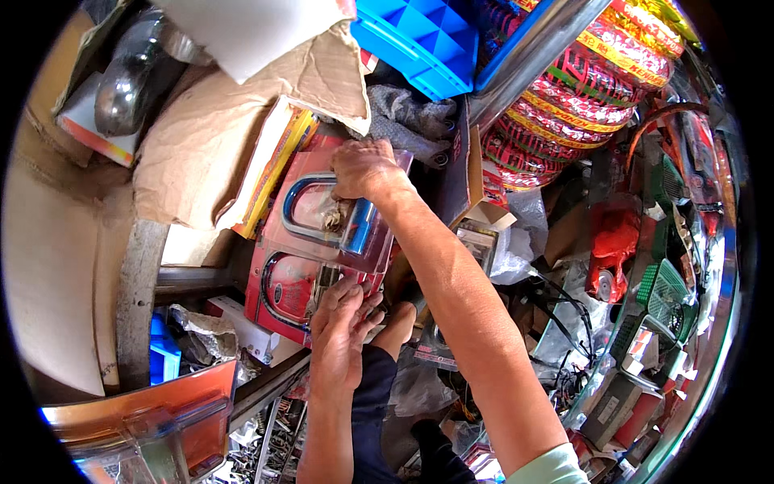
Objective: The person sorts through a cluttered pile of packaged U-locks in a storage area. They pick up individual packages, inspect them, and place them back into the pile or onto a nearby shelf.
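Two U-shaped locks in clear blister packs with red cards lie one beyond the other before me. On the far U-lock [360,224], which has a blue crossbar, my right hand [369,169] bends its fingers over the upper edge of the pack; whether it grips the pack is not plain. My left hand [341,320] rests with spread fingers on the lower edge of the nearer U-lock pack [290,290]. Keys show inside the plastic of both packs. A yellow and white box [275,169] leans at the left of the packs.
Brown cardboard [187,145] lies at the left, above a metal rail [142,302]. A blue plastic bin [417,42] stands at the top. Shiny wrapped rolls [568,115] are stacked at upper right. Green baskets [665,296] line the right side. An orange-backed blister pack [199,405] is at lower left.
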Available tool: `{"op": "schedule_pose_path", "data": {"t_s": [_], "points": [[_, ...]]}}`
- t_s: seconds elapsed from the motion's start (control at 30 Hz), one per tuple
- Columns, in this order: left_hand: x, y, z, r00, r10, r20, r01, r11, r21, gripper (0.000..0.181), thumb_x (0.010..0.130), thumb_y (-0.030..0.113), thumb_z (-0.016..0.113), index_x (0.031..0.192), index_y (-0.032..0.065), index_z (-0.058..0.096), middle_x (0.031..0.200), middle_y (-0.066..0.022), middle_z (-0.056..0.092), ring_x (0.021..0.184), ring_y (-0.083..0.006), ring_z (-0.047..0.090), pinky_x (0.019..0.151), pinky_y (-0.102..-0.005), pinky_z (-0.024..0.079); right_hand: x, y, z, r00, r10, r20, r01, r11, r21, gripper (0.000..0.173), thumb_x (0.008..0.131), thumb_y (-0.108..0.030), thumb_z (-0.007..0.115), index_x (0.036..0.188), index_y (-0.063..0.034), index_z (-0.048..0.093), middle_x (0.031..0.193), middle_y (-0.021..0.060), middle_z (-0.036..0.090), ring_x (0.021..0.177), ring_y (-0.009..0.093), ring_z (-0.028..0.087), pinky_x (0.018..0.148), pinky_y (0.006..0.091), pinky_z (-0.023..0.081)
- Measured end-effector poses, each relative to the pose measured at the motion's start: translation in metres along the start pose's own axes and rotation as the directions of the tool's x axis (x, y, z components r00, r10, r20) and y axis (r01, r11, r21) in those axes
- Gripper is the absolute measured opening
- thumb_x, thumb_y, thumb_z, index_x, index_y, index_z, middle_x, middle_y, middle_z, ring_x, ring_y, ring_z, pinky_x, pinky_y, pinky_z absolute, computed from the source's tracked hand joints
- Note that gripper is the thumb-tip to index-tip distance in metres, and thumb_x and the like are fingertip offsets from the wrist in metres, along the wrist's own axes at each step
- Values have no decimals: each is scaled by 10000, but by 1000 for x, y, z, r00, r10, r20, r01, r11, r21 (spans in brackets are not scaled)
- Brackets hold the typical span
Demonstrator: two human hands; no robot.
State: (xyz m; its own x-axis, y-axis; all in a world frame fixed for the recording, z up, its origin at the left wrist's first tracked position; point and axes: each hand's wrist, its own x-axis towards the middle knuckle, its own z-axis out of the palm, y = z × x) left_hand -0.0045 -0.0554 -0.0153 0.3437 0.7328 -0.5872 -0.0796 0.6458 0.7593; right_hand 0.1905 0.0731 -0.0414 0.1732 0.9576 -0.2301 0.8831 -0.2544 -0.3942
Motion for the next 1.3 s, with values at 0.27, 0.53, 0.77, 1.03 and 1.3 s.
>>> {"op": "schedule_pose_path", "data": {"t_s": [0.27, 0.53, 0.77, 1.03, 1.3], "points": [[8, 4, 9, 979, 176, -103, -165, 980, 111, 333, 851, 219, 655, 1125, 45, 578, 1016, -77, 629, 888, -187, 627, 776, -313, 494, -46, -13, 18, 881, -94, -464, 78, 996, -53, 450, 754, -374, 694, 1032, -21, 660, 1167, 176, 578, 1230, 338, 432, 1068, 559, 244], [8, -4, 16, 984, 174, -48, -167, 978, 127, 337, 853, 231, 647, 1129, 61, 557, 1031, -58, 610, 876, -165, 615, 749, -293, 504, -129, -4, 34, 759, -101, -643, 236, 963, 127, 400, 865, -359, 578, 1057, -10, 617, 1272, 211, 488, 1261, 380, 383, 1045, 562, 259], [6, -7, 18, 971, 224, -80, -214, 970, 113, 284, 839, 193, 662, 1083, 65, 595, 954, -63, 636, 825, -158, 628, 696, -282, 510, -256, -8, 73, 800, 348, -489, 81, 745, 662, 215, 768, -125, 680, 910, 29, 630, 1095, 212, 584, 1028, 368, 562, 886, 405, 455], [34, 3, 40, 730, 653, -200, -554, 738, 386, 261, 816, 143, 658, 1044, 23, 616, 1018, -75, 619, 920, -152, 582, 786, -267, 459, -320, -92, 109, 917, 126, -377, 271, 498, 824, 283, 787, -137, 627, 1019, 25, 611, 1083, 199, 601, 1041, 373, 556, 925, 440, 424], [194, 64, -51, 329, 866, -377, -96, 428, 899, 431, 768, 280, 682, 984, -84, 602, 1039, -304, 578, 1012, -432, 551, 896, -466, 431, -322, -115, 100, 796, 229, -560, 319, 629, 709, 324, 719, -145, 666, 1015, -22, 618, 1024, 153, 613, 1003, 359, 563, 922, 475, 405]]}}
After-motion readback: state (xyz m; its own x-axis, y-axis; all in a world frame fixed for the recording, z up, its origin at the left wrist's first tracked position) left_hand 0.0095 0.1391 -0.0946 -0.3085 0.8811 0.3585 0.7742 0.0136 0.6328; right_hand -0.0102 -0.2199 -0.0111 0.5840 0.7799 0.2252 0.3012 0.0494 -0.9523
